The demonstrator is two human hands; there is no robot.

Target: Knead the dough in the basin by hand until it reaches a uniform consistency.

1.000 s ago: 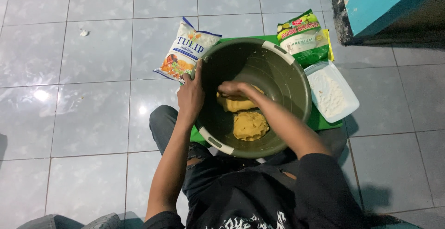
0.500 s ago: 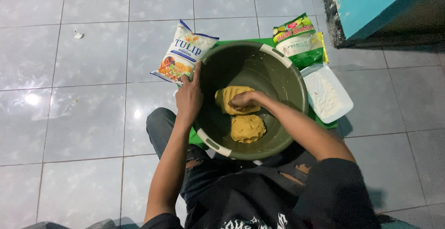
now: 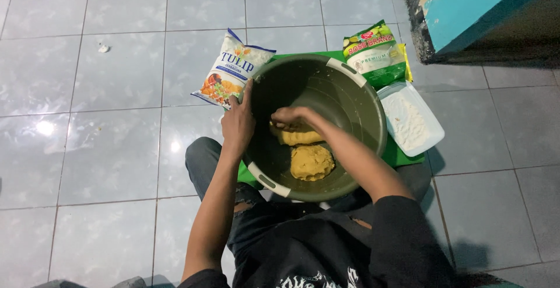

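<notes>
Fingers of the right hand curl down onto the upper dough lump at mid-frame inside the green tub, the left hand gripping its rim, so kneading is underway and, judging so, calls for firm pressing next.

The right hand hides part of the upper dough lump.
</notes>
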